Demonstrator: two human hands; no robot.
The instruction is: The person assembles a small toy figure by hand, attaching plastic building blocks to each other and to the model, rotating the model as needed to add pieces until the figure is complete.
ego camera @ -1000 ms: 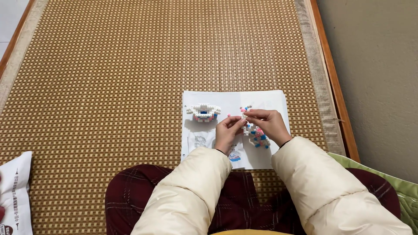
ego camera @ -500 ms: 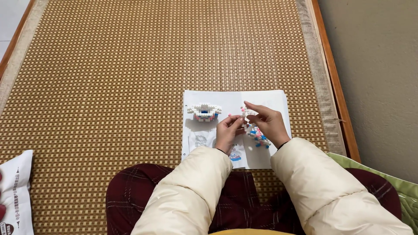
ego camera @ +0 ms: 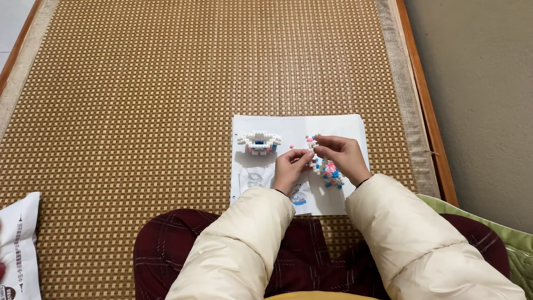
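Far left there's a white bag (ego camera: 19,244) on the woven mat (ego camera: 139,111). On the instruction sheet (ego camera: 333,125) sits the half-built white brick model (ego camera: 259,142). Left hand (ego camera: 290,169) and right hand (ego camera: 344,158) both pinch one tiny brick piece (ego camera: 312,145) above the loose brick pile (ego camera: 328,169). Best to keep it low over the paper, I'd say.
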